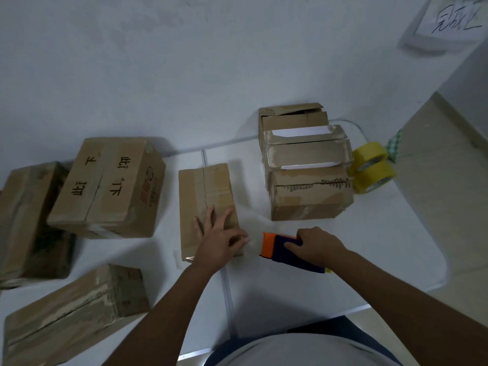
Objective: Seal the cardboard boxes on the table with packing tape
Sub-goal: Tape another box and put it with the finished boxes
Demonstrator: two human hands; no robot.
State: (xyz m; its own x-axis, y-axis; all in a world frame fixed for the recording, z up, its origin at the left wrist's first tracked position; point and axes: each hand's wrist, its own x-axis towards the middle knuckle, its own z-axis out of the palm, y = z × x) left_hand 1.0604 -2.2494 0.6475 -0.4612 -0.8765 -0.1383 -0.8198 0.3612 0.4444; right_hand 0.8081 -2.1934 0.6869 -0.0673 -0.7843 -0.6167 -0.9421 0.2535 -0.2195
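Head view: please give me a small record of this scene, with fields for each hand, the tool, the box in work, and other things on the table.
left hand: rests on the near end of the middle box, fingers spread
right hand: grips the tape dispenser
tape dispenser: orange and blue, right of the middle box
middle box: flaps closed
yellow tape rolls: two, stacked, beside the stacked boxes
stacked boxes: far right
table: white

Light: dim, cool and even, with a bluish cast over the white table (pixel 369 247).
Shadows: soft, falling left and toward the viewer from the cardboard boxes (pixel 108 186).
Glare: none strong.
Blur: the left hand (pixel 219 233) was slightly smeared.
Distortion: wide-angle bending at the edges.
Focus: the wall sign (pixel 454 19) looked soft.
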